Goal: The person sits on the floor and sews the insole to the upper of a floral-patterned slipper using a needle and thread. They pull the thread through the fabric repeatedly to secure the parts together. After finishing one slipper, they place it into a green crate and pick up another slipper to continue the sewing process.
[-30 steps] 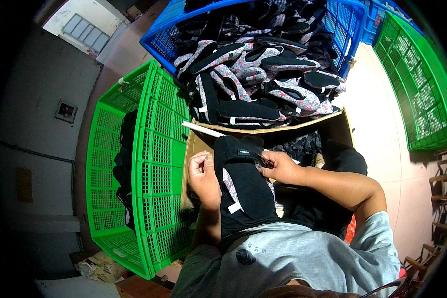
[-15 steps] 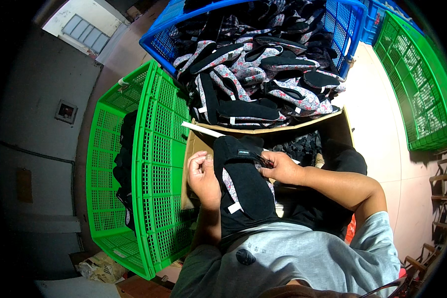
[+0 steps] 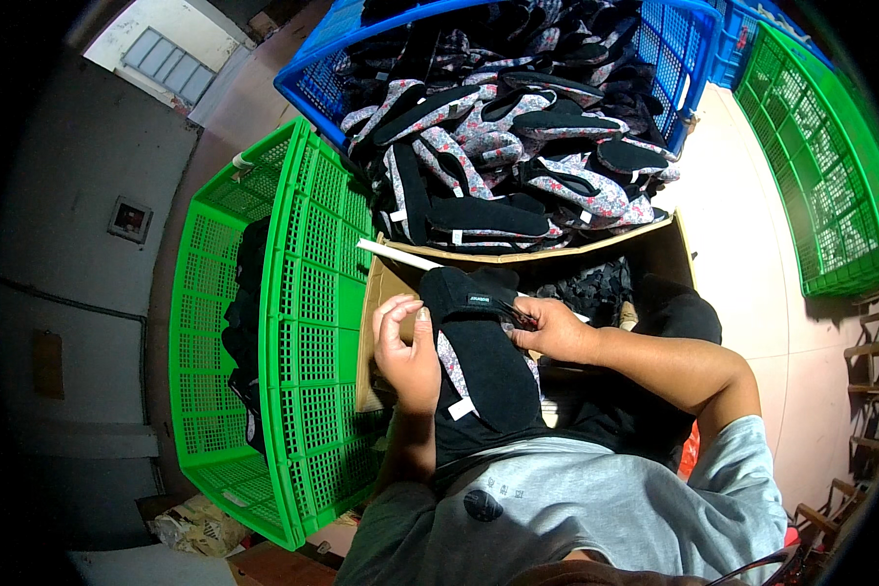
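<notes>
A black slipper with floral sides lies sole up over my lap, a white tag at its lower left edge. Above its sole is a black fabric part with a small dark label. My left hand is beside its left edge, fingers curled toward the raised thumb; anything between them is too small to make out. At the slipper's right side, my right hand is closed around a small dark tool with thin tips, which looks like thread snips, mostly hidden by the fingers.
A blue crate heaped with floral and black slippers stands ahead. To the left is a green crate with dark items inside. An open cardboard box holds dark scraps. Another green crate stands far right.
My left hand has shifted slightly right and its fingers have moved a little. My right hand and the slipper stay where they were.
</notes>
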Demonstrator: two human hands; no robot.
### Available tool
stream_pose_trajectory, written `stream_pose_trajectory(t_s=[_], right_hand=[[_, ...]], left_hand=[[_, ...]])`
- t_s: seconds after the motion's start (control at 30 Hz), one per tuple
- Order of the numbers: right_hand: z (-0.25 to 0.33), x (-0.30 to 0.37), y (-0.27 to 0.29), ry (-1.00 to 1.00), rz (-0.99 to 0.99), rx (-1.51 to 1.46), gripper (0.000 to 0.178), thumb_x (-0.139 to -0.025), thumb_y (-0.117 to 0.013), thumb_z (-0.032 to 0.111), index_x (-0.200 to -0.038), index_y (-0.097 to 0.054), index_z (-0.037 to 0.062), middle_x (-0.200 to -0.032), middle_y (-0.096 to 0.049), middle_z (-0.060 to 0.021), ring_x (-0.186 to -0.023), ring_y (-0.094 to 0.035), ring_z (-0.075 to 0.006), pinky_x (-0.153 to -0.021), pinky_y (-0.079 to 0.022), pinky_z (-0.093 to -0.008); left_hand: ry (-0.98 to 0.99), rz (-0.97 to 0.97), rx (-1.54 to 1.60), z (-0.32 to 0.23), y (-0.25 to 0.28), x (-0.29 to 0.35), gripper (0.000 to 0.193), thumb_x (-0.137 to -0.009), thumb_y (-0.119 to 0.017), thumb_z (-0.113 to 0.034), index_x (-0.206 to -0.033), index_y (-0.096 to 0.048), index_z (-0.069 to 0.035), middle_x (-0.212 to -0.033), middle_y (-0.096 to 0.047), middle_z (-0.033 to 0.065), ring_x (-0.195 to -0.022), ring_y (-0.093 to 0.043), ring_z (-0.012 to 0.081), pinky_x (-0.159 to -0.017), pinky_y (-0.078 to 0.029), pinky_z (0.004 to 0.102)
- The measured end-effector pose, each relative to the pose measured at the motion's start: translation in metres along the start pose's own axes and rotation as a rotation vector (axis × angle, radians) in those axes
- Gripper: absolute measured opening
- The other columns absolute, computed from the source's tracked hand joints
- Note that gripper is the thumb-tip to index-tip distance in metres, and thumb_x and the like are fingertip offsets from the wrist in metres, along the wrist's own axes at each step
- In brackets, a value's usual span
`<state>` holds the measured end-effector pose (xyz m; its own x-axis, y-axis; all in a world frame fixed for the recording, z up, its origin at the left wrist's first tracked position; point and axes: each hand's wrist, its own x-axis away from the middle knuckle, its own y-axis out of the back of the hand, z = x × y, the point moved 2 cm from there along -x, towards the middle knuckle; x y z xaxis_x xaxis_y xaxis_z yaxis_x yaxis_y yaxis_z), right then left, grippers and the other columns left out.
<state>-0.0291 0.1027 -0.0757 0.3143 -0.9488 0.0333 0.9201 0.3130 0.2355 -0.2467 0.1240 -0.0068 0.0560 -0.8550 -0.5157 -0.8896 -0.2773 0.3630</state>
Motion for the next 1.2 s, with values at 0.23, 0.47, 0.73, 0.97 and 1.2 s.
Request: stream_pose_trajectory(t_s=[0.23,0.47,0.73,0.97,1.2], right_hand=[[-0.003,0.000,-0.002,0.019,-0.021,-0.065,0.021,-0.085,-0.072,0.012,-0.085,-0.054,0.0020,-0.070,-0.052,-0.0052,-0.068,-0.049,-0.0139,-0.064,-0.044,-0.0312],[0.017,0.004,0.001,0.075,0.001,-0.178,0.018,-0.085,-0.073,0.008,-0.087,-0.055,0.0024,-0.077,-0.053,0.0002,-0.072,-0.049,-0.0091,-0.065,-0.044,-0.0268],[0.019,0.006,0.002,0.130,0.093,-0.298,0.021,-0.086,-0.073,0.007,-0.100,-0.058,0.0025,-0.090,-0.059,-0.0026,-0.085,-0.055,-0.0087,-0.077,-0.048,-0.0256],[0.014,-0.001,0.010,0.114,-0.011,-0.097,0.027,-0.091,-0.070,0.014,-0.112,-0.060,0.0009,-0.101,-0.066,-0.0089,-0.092,-0.062,-0.0147,-0.083,-0.050,-0.0299],[0.013,-0.005,0.022,-0.016,-0.112,-0.100,0.028,-0.096,-0.063,0.026,-0.109,-0.063,0.0009,-0.091,-0.065,-0.0101,-0.082,-0.059,-0.0149,-0.075,-0.050,-0.0316]], left_hand=[[-0.496,0.128,-0.387,-0.026,-0.004,0.002,0.023,-0.075,-0.074,-0.002,-0.097,-0.066,-0.006,-0.108,-0.061,0.0097,-0.109,-0.056,0.0326,-0.101,-0.041,0.0471],[-0.558,0.165,-0.467,-0.026,-0.010,0.004,0.029,-0.073,-0.075,-0.003,-0.101,-0.067,-0.008,-0.112,-0.059,0.0089,-0.115,-0.052,0.0336,-0.101,-0.041,0.0500],[-0.489,0.251,-0.588,-0.030,-0.014,0.003,0.040,-0.072,-0.072,-0.004,-0.112,-0.070,-0.010,-0.121,-0.059,0.0112,-0.121,-0.049,0.0328,-0.108,-0.033,0.0503],[-0.347,0.131,-0.576,-0.009,-0.005,-0.005,0.028,-0.074,-0.063,-0.001,-0.101,-0.069,-0.004,-0.110,-0.062,0.0113,-0.111,-0.055,0.0333,-0.098,-0.042,0.0454],[-0.156,0.030,-0.698,0.004,0.015,-0.012,0.024,-0.075,-0.061,-0.001,-0.098,-0.067,-0.001,-0.107,-0.064,0.0141,-0.105,-0.057,0.0346,-0.096,-0.044,0.0440]])
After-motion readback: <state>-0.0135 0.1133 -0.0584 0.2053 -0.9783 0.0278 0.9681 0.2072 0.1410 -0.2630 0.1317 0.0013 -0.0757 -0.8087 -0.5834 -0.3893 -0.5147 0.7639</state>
